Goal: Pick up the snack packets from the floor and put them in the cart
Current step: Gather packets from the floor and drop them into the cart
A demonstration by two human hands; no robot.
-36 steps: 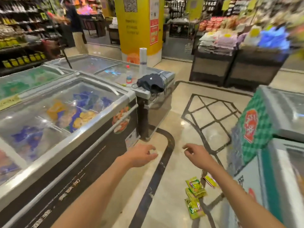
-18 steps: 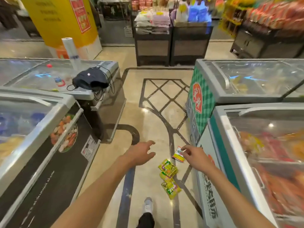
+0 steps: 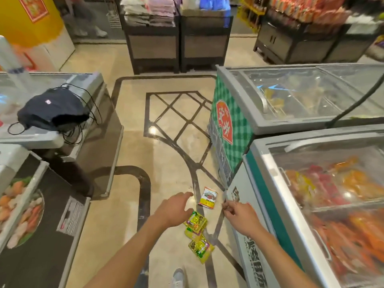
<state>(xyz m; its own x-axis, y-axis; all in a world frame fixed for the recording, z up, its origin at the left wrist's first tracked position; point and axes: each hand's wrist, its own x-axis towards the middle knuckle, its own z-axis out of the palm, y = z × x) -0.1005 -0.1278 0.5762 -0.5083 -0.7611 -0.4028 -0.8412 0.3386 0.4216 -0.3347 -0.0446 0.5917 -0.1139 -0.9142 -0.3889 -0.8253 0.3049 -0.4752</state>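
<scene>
Aisle floor (image 3: 166, 146): now fills the view; camera has swung right and down.
Snack packets (image 3: 197, 231): lying beside the freezer (image 3: 259, 235), now centred.
Left hand (image 3: 174, 208): empty, fingers spread.
Right hand (image 3: 241, 215): empty, fingers curled.
Meaning: pickup not yet begun; no cart visible.

Aisle floor (image 3: 170, 142): open between the freezers; free passage down to the snack packets (image 3: 197, 231)
Right: white freezer (image 3: 259, 235) just beside the packets
Left: dark freezer (image 3: 41, 235) well apart

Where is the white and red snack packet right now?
In the head view, the white and red packet lies flat on the floor, just beyond the yellow-green packets, between the left hand and right hand.
</scene>
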